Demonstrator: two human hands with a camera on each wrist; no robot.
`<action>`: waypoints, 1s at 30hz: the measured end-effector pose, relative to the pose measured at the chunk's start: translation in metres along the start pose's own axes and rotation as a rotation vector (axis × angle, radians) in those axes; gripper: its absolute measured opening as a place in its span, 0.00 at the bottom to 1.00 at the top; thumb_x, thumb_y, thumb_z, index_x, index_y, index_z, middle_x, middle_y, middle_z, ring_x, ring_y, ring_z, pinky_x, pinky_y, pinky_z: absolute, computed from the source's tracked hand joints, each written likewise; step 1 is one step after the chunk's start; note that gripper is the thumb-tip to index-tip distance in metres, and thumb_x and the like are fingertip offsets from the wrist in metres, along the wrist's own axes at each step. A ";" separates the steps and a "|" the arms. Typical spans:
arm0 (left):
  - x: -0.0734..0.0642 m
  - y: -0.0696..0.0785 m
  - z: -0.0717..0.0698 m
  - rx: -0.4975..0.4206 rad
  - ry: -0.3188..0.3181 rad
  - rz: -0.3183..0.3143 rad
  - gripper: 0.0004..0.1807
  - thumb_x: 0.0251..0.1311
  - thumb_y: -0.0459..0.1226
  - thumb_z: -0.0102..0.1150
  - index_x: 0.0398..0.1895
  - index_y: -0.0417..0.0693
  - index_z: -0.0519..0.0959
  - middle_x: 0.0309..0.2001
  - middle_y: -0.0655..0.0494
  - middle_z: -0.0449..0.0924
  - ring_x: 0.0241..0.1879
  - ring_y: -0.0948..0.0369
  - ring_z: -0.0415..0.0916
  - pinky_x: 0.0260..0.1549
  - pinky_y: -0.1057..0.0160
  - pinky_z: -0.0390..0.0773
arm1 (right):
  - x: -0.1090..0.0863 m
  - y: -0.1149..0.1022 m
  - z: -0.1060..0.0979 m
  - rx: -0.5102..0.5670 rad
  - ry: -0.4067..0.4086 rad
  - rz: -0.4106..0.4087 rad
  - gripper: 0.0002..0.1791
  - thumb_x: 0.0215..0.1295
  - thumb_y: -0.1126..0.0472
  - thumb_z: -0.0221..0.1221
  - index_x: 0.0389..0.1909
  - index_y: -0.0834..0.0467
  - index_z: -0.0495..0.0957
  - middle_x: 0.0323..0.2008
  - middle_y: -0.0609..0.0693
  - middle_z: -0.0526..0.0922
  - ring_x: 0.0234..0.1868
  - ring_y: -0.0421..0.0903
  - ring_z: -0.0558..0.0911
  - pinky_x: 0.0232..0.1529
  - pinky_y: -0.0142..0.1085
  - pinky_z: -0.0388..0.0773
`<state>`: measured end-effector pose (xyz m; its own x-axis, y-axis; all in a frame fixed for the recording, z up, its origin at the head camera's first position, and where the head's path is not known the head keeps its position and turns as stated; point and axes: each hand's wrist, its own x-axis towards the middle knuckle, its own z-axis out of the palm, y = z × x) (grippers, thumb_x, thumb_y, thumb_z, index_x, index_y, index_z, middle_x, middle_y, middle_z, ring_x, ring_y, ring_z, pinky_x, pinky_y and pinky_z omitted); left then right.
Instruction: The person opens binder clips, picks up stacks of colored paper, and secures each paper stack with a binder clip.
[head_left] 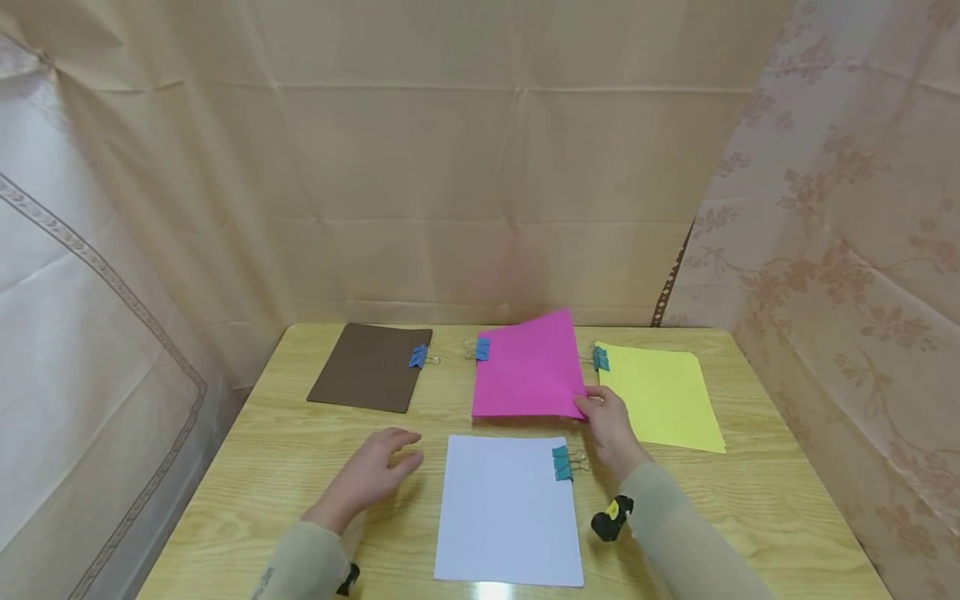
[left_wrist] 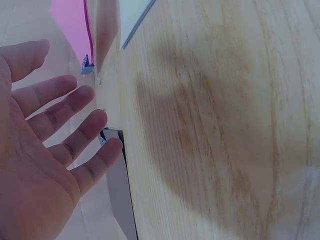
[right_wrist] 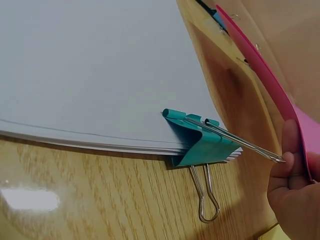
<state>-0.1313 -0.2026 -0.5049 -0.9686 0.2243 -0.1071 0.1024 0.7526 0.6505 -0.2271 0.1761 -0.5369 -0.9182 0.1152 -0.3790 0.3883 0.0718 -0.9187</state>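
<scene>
My right hand (head_left: 611, 425) pinches the near right corner of a pink paper stack (head_left: 528, 371), with the thumb on top. The stack is tilted, its right side raised, and a blue binder clip (head_left: 482, 349) grips its left edge. In front lies a white paper stack (head_left: 510, 517) with a teal binder clip (head_left: 562, 463) at its far right corner. That clip's wire handles show close to my right fingers (right_wrist: 290, 150) in the right wrist view. My left hand (head_left: 371, 471) hovers left of the white stack, palm inward, fingers spread and empty (left_wrist: 60, 115).
A brown paper stack (head_left: 371, 367) with a blue binder clip (head_left: 418, 357) lies at the back left. At the back right is a yellow paper stack (head_left: 663, 396) with a teal clip (head_left: 601, 358). Cloth curtains (head_left: 480, 167) hang behind the wooden table (head_left: 247, 483) and along both sides.
</scene>
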 end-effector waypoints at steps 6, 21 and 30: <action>-0.001 0.001 0.003 0.005 -0.001 0.005 0.22 0.73 0.44 0.58 0.64 0.44 0.79 0.64 0.46 0.76 0.67 0.41 0.68 0.67 0.37 0.66 | 0.000 0.001 0.002 0.049 -0.032 0.000 0.22 0.79 0.60 0.52 0.68 0.65 0.66 0.55 0.59 0.79 0.42 0.41 0.82 0.46 0.30 0.80; -0.003 0.000 0.009 0.027 0.001 0.045 0.21 0.72 0.44 0.60 0.62 0.43 0.80 0.61 0.48 0.78 0.64 0.42 0.71 0.65 0.38 0.68 | -0.002 0.001 0.002 0.048 -0.129 -0.001 0.28 0.80 0.58 0.52 0.74 0.66 0.61 0.47 0.61 0.87 0.38 0.42 0.85 0.42 0.31 0.80; -0.002 -0.003 0.016 0.036 -0.005 0.060 0.20 0.71 0.43 0.60 0.61 0.42 0.80 0.59 0.50 0.79 0.63 0.44 0.72 0.64 0.39 0.69 | 0.000 -0.001 0.004 0.011 -0.177 -0.012 0.26 0.82 0.58 0.47 0.74 0.66 0.62 0.41 0.58 0.88 0.39 0.44 0.86 0.42 0.31 0.80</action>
<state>-0.1260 -0.1952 -0.5186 -0.9593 0.2729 -0.0724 0.1686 0.7595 0.6283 -0.2278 0.1719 -0.5365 -0.9225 -0.0622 -0.3809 0.3773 0.0616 -0.9240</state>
